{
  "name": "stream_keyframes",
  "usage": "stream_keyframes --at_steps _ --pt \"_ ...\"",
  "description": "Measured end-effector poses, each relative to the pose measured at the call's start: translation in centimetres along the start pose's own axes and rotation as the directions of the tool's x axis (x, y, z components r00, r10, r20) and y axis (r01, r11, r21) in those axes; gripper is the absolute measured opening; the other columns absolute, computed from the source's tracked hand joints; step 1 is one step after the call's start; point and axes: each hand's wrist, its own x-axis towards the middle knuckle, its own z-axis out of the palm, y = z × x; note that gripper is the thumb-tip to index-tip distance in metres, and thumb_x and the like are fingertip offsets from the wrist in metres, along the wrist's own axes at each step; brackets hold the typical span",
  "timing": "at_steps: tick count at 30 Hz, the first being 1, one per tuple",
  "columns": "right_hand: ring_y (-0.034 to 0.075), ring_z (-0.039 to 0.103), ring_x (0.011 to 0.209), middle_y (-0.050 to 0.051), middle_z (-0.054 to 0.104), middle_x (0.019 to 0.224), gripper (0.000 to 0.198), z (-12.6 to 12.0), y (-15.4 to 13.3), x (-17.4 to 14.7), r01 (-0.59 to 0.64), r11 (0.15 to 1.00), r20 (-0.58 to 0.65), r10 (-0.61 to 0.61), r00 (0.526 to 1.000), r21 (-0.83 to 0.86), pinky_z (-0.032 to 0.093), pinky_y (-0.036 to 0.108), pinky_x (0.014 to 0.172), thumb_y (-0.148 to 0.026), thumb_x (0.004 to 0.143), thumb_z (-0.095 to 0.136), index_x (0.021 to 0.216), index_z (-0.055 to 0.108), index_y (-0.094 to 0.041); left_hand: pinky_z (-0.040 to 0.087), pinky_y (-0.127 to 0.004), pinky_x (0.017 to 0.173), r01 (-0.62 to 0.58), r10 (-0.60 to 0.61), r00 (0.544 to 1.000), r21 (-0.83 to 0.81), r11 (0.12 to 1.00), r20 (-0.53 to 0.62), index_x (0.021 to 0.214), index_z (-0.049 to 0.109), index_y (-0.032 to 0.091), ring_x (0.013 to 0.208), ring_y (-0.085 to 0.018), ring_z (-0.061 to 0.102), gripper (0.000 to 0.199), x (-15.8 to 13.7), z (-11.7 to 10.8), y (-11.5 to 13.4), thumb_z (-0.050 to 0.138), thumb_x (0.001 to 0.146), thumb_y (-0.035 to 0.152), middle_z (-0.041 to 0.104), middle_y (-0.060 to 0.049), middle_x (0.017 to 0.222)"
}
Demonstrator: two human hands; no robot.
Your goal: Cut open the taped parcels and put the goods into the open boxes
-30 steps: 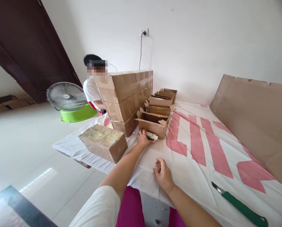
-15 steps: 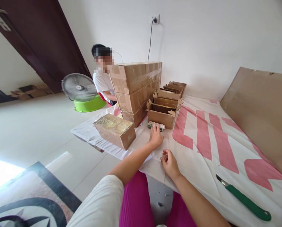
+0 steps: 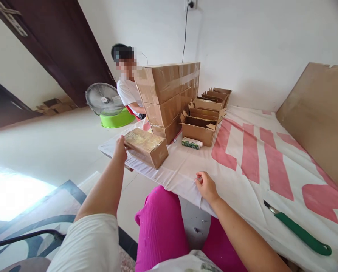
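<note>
My left hand (image 3: 120,148) is at the left end of a taped cardboard box (image 3: 150,145) lying near the table's left edge. It grips the box's end, its fingers partly hidden. My right hand (image 3: 206,186) rests on the cloth at the table's front edge, fingers loosely curled, with nothing visible in them. Between the hands and the row of open boxes lies a small green-and-white carton (image 3: 191,143), its end flap raised. Directly behind it stands an open cardboard box (image 3: 199,133).
Taped boxes are stacked in a wall (image 3: 165,94); more open boxes (image 3: 214,100) line up beside it. A green-handled knife (image 3: 301,232) lies at the right, its blade bare. A large cardboard sheet (image 3: 316,117) leans behind. Another person (image 3: 131,92) sits beyond the stack, near a fan (image 3: 105,99).
My left hand has left the small carton and moved left to the taped box. The right hand stays at the table edge, its fingers a little more curled. The view has shifted slightly.
</note>
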Motion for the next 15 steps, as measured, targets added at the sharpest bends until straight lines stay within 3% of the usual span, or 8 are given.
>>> stream_keyframes --at_steps 2,5,8,11,15 --pt "0.013 0.056 0.064 0.005 0.065 0.095 0.022 0.1 -0.1 0.0 -0.016 0.999 -0.022 0.017 1.0 0.042 0.048 0.031 0.07 -0.032 0.08 0.056 0.097 0.059 -0.019 0.05 -0.035 0.077 0.04 -0.039 0.991 0.001 0.999 0.129 0.095 0.055 0.015 0.091 -0.023 0.06 0.043 -1.0 0.5 -0.8 0.047 0.079 0.054 0.062 -0.008 0.092" --pt "0.015 0.061 0.075 0.009 0.066 0.104 0.037 0.1 -0.6 -0.1 -0.053 0.992 -0.068 0.061 0.996 0.116 0.051 0.031 0.072 -0.041 0.085 0.053 0.112 0.055 -0.017 0.049 -0.031 0.071 0.058 -0.059 0.954 0.012 0.998 0.292 0.09 0.056 0.016 0.084 -0.021 0.06 0.046 -4.8 2.4 -1.9 0.055 0.069 0.057 0.062 -0.005 0.085" --pt "0.018 0.063 0.099 0.013 0.063 0.12 0.046 -1.1 -1.1 -1.0 -0.059 0.975 -0.127 0.088 0.988 0.216 0.052 0.032 0.085 -0.044 0.092 0.039 0.127 0.047 -0.016 0.048 -0.032 0.071 0.043 -0.054 0.901 0.035 0.998 0.431 0.086 0.056 0.018 0.084 -0.022 0.059 0.048 -10.4 4.7 -2.5 0.062 0.063 0.06 0.061 -0.003 0.083" --pt "0.02 0.053 0.121 0.011 0.058 0.131 0.048 -4.3 -0.4 -3.4 -0.017 0.964 -0.268 0.091 0.959 0.267 0.043 0.037 0.102 -0.045 0.093 0.034 0.13 0.049 -0.018 0.045 -0.032 0.073 -0.008 -0.039 0.838 0.083 0.997 0.545 0.085 0.055 0.02 0.083 -0.022 0.057 0.05 -16.6 6.6 -2.0 0.071 0.058 0.059 0.059 0.0 0.078" --pt "0.021 0.056 0.118 0.009 0.063 0.122 0.048 -10.1 2.8 -8.5 -0.112 0.958 -0.479 0.23 0.847 0.262 0.045 0.039 0.1 -0.042 0.092 0.03 0.125 0.056 -0.018 0.041 -0.032 0.071 -0.293 0.007 0.546 0.183 0.938 0.838 0.084 0.05 0.021 0.077 -0.019 0.053 0.048 -23.5 8.4 0.3 0.065 0.067 0.063 0.055 0.0 0.079"
